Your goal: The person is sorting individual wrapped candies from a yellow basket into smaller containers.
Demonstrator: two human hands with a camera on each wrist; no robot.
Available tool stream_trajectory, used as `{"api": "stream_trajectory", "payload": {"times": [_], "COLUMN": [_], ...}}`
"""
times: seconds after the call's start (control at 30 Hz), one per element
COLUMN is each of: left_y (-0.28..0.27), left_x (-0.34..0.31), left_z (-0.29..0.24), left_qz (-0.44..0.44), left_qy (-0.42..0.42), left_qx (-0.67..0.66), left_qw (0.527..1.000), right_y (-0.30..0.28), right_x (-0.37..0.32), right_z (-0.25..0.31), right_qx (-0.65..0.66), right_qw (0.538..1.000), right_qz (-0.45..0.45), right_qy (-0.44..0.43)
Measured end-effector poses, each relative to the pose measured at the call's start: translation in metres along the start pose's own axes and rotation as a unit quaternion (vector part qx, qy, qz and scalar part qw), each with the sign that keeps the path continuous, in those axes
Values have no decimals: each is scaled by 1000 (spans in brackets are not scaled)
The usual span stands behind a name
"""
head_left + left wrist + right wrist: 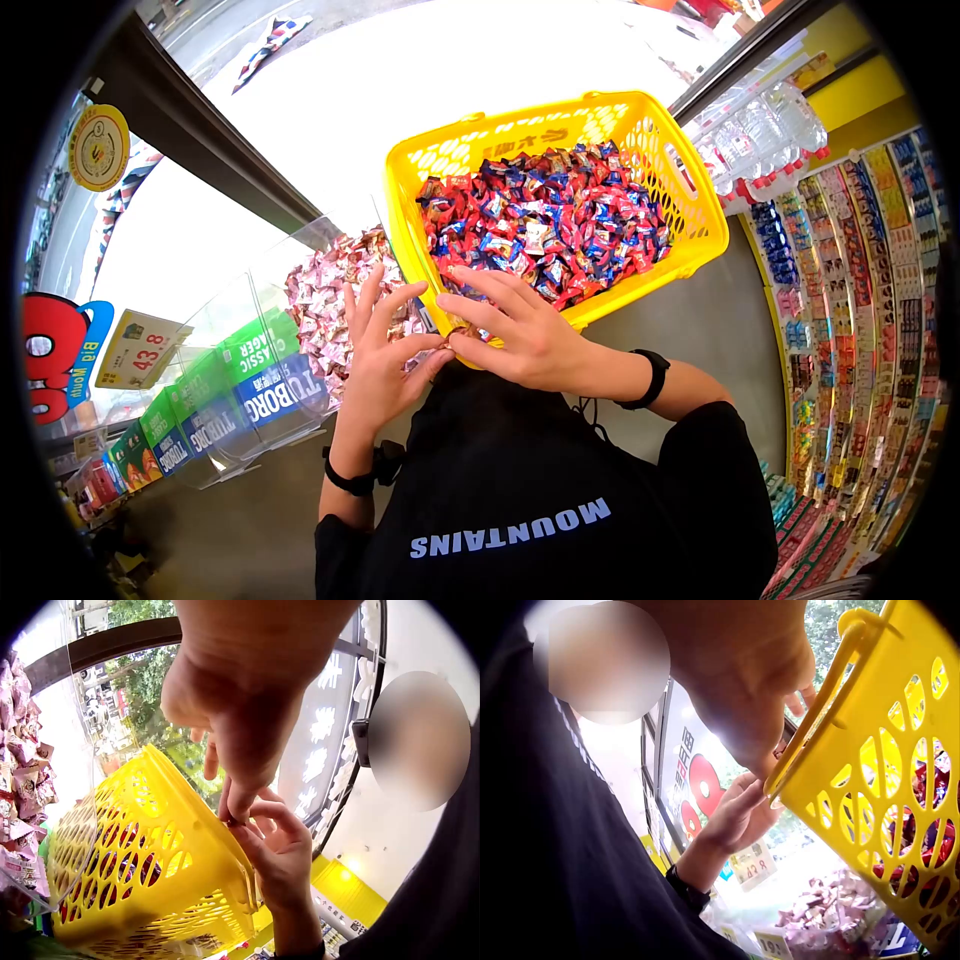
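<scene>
Both hands meet over the near left corner of a yellow plastic basket (690, 250) heaped with red and blue wrapped candies (540, 230). Between thumb and forefinger, my left hand (380, 362) pinches a small brownish wrapped candy (462, 331), mostly hidden by the fingers. My right hand (535, 345) pinches the same piece from the other side, its remaining fingers spread above the basket rim. In the left wrist view, the fingertips of the right hand (285, 851) come together with the left ones beside the rim. The right wrist view shows the left hand (731, 821) below the right.
Pink wrapped candies (325, 300) fill a clear bin to the left, next to green and blue beer cartons (275, 370). A price card (143, 350) stands at far left. Water bottles (765, 140) and packed snack shelves (850, 320) line the right. A window frame (200, 110) runs behind.
</scene>
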State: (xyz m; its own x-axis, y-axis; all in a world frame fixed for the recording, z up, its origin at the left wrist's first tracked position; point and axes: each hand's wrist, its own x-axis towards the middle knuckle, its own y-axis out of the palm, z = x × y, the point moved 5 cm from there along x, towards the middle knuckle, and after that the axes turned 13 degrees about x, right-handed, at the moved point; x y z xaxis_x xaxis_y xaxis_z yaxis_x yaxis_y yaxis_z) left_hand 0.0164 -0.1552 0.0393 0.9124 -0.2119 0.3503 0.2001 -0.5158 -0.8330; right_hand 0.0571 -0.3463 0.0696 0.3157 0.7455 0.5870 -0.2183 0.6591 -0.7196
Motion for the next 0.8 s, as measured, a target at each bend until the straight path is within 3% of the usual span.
{"api": "stream_trajectory", "payload": {"times": [0.57,0.8], "left_y": [-14,-13], "left_x": [-11,-17], "left_z": [-9,-4], "left_qz": [-114,-117], "left_qy": [46,38], "left_qx": [88,71], "left_qw": [988,990], "right_y": [-1,0], "right_x": [4,10], "right_z": [-14,-16], "right_qx": [104,106], "right_qw": [986,989], "right_qz": [-27,35], "right_qy": [131,101]}}
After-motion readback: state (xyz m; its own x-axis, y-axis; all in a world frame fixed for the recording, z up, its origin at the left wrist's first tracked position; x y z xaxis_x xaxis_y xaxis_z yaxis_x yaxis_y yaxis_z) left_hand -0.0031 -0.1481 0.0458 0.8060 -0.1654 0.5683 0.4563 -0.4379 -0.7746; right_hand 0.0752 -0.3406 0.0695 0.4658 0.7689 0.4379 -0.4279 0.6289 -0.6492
